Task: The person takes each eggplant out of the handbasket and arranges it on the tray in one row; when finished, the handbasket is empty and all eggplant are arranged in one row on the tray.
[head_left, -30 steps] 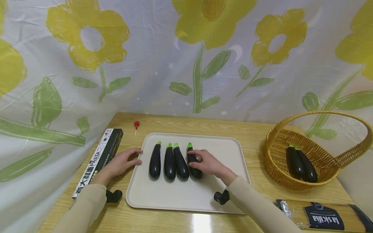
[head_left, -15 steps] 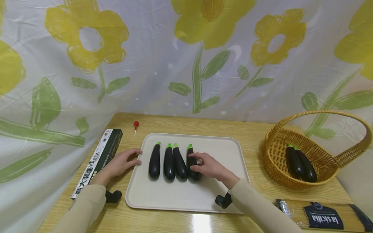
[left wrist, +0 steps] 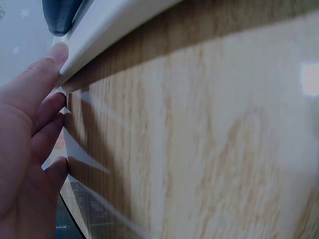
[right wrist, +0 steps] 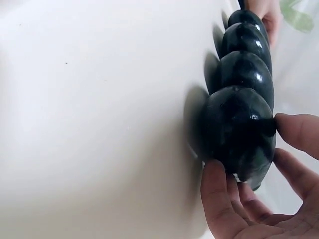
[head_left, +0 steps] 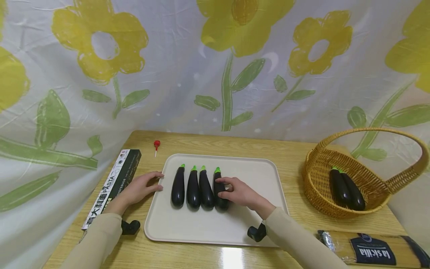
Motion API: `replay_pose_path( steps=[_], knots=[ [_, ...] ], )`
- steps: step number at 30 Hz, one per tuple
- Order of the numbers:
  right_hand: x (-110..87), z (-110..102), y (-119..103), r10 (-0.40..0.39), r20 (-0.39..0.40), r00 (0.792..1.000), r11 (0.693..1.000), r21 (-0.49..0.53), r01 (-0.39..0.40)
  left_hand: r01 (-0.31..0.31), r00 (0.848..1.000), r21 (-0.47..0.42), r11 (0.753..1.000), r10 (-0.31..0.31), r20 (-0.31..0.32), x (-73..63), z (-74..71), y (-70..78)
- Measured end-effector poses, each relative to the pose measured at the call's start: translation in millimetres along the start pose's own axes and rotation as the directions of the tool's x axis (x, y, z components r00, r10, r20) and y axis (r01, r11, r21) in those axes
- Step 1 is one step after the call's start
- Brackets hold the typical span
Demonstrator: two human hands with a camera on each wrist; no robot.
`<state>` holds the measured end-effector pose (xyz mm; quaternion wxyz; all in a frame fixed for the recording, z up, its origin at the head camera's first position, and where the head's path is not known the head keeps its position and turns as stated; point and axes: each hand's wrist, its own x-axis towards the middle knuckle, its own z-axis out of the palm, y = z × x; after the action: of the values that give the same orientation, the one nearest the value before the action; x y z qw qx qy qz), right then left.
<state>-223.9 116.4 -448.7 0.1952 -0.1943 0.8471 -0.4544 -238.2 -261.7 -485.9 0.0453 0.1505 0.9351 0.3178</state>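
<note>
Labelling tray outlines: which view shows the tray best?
Head: the whole tray is in frame, though eggplants and the right sleeve cover parts. Left wrist shows only a strip of edge at the left hand; right wrist, mostly bare surface beside the eggplants.

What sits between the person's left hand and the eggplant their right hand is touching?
Three other eggplants, side by side on the tray, lie between the left hand and that eggplant, as the head view shows.

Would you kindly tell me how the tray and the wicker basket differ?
The tray is cream and shallow; the basket is golden-brown, woven and deeper. The basket has an arched handle; the tray shows none. The tray bears four eggplants, the basket two. Both rest on the table.
</note>
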Motion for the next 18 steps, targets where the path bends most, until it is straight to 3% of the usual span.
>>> replay_pose_path(
  steps=[18],
  knots=[
    [1.3,-1.0,3.0,-0.031,0.019,0.999,0.999,0.026,0.030,-0.013,1.000,0.009,1.000,0.013,-0.002,0.2,0.6,-1.2]
  ],
)
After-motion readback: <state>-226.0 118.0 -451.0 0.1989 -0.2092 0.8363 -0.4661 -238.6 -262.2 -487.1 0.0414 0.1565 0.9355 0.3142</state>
